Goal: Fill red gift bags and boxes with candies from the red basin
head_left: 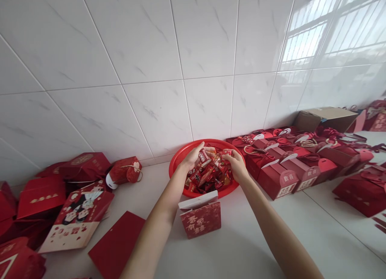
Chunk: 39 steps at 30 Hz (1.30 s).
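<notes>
A round red plastic basket (177,186) stands against the wall, filled with wrapped candies (208,178) in mostly red wrappers. My left hand (194,157) is over its left side, thumb up and fingers curled under, with a few wrapped candies in it. On the other side my right hand (237,166) pinches a small red wrapped candy (226,152) between thumb and fingers. Between my forearms, just in front of the basket, a red gift box (201,220) with gold lettering stands upright with its top flaps open. Its inside is hidden.
Rows of red gift boxes (282,178) fill the right side, with a brown cardboard box (325,117) behind them. Red boxes and bags (80,168) lie at left, beside a flat red card (119,243). White marbled tiles (150,50) rise behind the counter (250,243).
</notes>
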Tool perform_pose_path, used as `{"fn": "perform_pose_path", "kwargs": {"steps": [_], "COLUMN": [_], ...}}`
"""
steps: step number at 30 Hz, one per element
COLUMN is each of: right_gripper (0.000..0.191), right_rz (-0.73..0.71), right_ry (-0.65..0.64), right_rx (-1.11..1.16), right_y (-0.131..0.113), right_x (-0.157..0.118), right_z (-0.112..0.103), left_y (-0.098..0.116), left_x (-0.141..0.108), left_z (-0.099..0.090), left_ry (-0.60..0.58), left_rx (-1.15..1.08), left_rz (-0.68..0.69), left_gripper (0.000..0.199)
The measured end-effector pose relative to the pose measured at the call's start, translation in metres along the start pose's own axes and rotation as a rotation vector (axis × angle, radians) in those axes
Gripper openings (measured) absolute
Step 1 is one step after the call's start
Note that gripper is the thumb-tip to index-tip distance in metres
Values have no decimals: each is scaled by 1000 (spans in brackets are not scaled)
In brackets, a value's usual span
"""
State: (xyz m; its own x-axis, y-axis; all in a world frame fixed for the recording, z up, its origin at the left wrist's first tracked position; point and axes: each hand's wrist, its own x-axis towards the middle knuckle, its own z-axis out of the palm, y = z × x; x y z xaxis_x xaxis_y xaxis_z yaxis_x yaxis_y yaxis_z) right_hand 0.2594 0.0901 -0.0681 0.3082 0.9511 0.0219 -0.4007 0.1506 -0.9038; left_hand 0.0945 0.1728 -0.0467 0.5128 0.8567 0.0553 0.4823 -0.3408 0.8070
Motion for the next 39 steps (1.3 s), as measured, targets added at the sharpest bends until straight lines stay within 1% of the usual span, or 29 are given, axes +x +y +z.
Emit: {"fn": "perform_pose_path", "kwargs": {"steps": [3, 4, 6, 7, 8, 9, 11, 12, 14, 15, 17, 19, 22, 25, 30, 32, 35, 37, 39], "right_gripper": [35, 34, 33, 33, 33, 32, 32, 32, 33, 33, 33, 32, 31, 31, 32, 33, 32, 32, 32], "right_rz": [-23, -28, -33, -32, -32, -33, -35, -32, -25, -24, -34, -44, -43, -41, -28, -17, -6, 1, 7], "right_ry": [14, 27, 53, 59, 62, 62, 60, 57, 53, 53, 56, 59, 52, 47, 57, 50, 34, 34, 41], "right_rx": [18, 25, 37, 41, 43, 46, 48, 47, 41, 38, 35, 33, 40, 35, 21, 15, 21, 27, 28], "right_y": [2, 2, 3, 3, 3, 3, 2, 2, 1, 1, 2, 4, 7, 7, 5, 3, 2, 2, 2], "right_x": [2, 2, 3, 3, 3, 3, 3, 2, 2, 2, 2, 3, 4, 5, 3, 3, 2, 3, 3], "right_z": [-1, -1, -1, -1, -1, -1, -1, -1, -1, -1, -1, -1, -2, -3, -2, -1, 0, 0, 1], "left_y": [8, 10, 9, 8, 5, 2, -2, -3, -1, 2, 12, 22, 33, 37, 38, 40, 44, 46, 47], "left_x": [-8, -9, -10, -9, -7, -6, -3, -3, -5, -6, -10, -13, -13, -13, -15, -16, -15, -14, -14], "left_z": [3, 5, 11, 14, 17, 19, 22, 24, 25, 27, 30, 35, 43, 48, 53, 53, 53, 54, 54], "left_ry": [-211, -287, -428, -478, -504, -509, -475, -457, -462, -477, -518, -541, -562, -599, -569, -611, -709, -723, -704], "left_rx": [-227, -236, -131, -40, 55, 139, 254, 292, 368, 412, 505, 597, 708, 768, 823, 807, 830, 879, 919], "left_rz": [81, 95, 90, 71, 48, 28, 8, 1, -25, -46, -76, -68, -56, -98, -74, -71, -89, -102, -103], "left_gripper": [64, 60, 45, 39, 34, 31, 30, 30, 27, 25, 29, 33, 29, 20, 18, 15, 10, 10, 12]}}
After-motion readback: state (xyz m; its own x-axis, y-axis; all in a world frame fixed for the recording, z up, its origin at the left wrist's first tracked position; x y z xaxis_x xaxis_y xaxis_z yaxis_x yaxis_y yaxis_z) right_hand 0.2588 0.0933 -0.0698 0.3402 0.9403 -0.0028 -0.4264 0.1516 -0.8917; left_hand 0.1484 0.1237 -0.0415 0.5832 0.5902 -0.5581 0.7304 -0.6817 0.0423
